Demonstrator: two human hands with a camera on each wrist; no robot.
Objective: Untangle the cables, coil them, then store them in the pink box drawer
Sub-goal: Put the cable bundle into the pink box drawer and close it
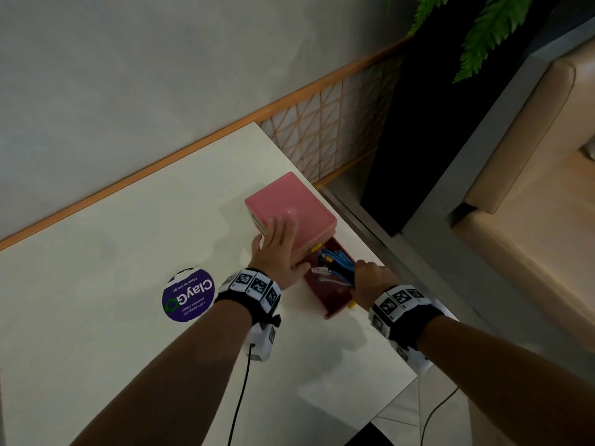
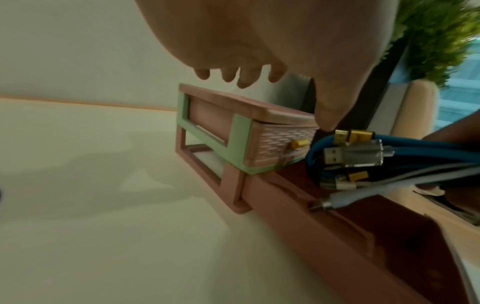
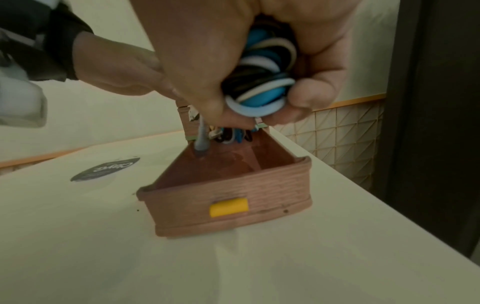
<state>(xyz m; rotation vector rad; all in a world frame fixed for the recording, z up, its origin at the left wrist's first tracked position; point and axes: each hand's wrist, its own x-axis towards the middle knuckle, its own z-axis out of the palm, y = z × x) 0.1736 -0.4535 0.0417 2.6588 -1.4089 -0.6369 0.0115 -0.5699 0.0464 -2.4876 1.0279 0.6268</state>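
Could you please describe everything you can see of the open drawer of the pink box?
The drawer is the lower one, pulled well out of the pink box toward the person, resting on the white table. It looks like ribbed pink plastic with a small yellow handle on its front. The right hand lowers the coiled cables into it; plug ends already reach inside. Its front part is bare.

The box sits near the right edge of the surface, its lower drawer pulled out toward me. My left hand lies on the box's top; my right hand holds the coiled cables over the drawer (plug ends already inside). A round sticker lies on the surface left of the drawer.
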